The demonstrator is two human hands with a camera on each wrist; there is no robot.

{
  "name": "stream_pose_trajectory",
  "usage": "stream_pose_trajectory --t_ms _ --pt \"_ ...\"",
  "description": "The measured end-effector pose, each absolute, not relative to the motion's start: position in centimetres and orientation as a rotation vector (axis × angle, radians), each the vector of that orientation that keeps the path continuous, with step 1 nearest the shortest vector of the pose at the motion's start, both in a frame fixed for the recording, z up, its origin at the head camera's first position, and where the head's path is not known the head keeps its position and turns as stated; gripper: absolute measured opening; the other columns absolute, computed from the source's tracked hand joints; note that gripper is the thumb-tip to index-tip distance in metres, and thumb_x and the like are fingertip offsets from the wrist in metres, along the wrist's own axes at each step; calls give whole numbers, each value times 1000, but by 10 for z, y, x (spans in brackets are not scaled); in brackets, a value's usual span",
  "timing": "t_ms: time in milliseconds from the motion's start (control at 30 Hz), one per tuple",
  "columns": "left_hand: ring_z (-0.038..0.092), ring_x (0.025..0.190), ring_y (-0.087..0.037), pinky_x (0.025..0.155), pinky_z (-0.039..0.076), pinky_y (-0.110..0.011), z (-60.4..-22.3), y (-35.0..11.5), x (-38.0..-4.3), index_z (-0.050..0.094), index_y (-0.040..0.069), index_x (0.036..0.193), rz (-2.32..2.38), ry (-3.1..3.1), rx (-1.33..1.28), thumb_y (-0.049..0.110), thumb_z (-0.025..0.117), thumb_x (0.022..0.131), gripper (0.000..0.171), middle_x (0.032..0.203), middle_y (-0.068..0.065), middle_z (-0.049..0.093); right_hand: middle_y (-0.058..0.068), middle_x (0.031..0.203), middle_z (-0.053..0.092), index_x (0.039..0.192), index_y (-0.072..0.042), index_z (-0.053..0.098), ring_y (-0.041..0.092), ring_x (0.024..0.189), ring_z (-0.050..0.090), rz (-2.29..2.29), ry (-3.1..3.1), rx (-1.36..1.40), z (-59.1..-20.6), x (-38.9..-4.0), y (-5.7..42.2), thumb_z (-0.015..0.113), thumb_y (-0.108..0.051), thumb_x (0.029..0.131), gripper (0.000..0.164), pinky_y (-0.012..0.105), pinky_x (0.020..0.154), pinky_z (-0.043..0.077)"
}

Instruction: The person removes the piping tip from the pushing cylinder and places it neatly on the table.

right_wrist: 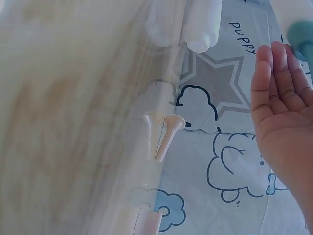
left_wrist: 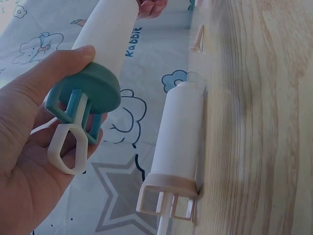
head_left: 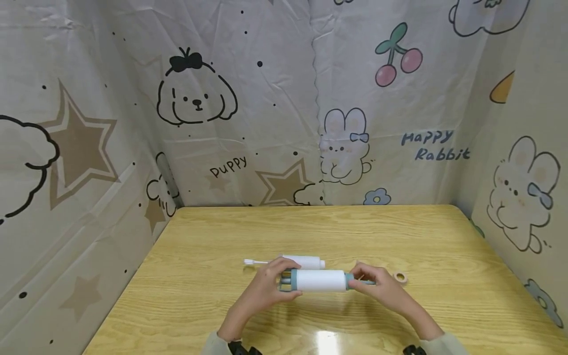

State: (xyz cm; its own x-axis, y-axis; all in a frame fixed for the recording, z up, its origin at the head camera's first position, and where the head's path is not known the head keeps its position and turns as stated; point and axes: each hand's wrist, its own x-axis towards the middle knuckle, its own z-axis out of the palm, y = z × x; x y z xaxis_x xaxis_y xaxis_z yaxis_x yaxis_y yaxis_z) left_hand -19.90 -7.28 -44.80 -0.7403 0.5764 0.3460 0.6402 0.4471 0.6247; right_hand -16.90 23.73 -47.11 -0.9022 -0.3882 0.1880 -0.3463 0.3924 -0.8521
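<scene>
In the head view, a large syringe (head_left: 320, 280) with a white barrel and teal ends lies level between both hands. My left hand (head_left: 267, 287) grips its flanged end, thumb along the barrel in the left wrist view and the white plunger ring (left_wrist: 68, 149) near the palm. At the other end, my right hand (head_left: 377, 285) pinches the teal tip (head_left: 349, 281) between thumb and fingers. The right wrist view shows that hand's fingers (right_wrist: 279, 73) against the teal piece, thumb hidden. Just behind lies a second syringe (head_left: 301, 261), white with a beige flange (left_wrist: 171, 183).
A beige ring (head_left: 400, 277) lies on the wooden table (head_left: 213, 236), right of the right hand. A small beige nozzle piece (right_wrist: 170, 134) is on the table beyond that hand. Patterned cloth (head_left: 275, 98) surrounds the back and sides of the table.
</scene>
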Motion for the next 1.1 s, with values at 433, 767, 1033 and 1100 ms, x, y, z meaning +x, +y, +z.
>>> stream_pose_trajectory --t_ms 433,767,1033,1100 --pt "66 103 -24 78 58 -22 -447 -76 -201 65 7 117 -1170 -2598 -1108 18 85 76 47 118 -8 66 -4 104 64 110 -17 59 3 90 59 -1548 2852 -1076 -477 -172 231 78 -7 82 36 24 75 53" --pt "66 100 -22 76 57 -22 -447 -78 -201 65 7 117 -1162 -2590 -1105 20 85 76 46 117 -7 66 3 112 62 119 -15 55 8 100 59 -1568 2812 -986 -476 -174 233 72 -8 88 36 25 79 53" --pt "66 102 -23 77 58 -23 -447 -78 -200 65 7 117 -1172 -2590 -1100 17 85 76 46 118 -8 66 6 91 66 96 -11 65 15 80 61 -1539 2573 -747 -472 -173 235 47 -15 103 19 28 66 51" --pt "66 102 -24 77 58 -23 -447 -78 -199 65 7 117 -1177 -2593 -1097 17 85 76 46 118 -8 66 5 92 67 98 -12 65 12 82 62 -1543 2567 -750 -473 -173 234 51 -16 102 16 28 70 53"
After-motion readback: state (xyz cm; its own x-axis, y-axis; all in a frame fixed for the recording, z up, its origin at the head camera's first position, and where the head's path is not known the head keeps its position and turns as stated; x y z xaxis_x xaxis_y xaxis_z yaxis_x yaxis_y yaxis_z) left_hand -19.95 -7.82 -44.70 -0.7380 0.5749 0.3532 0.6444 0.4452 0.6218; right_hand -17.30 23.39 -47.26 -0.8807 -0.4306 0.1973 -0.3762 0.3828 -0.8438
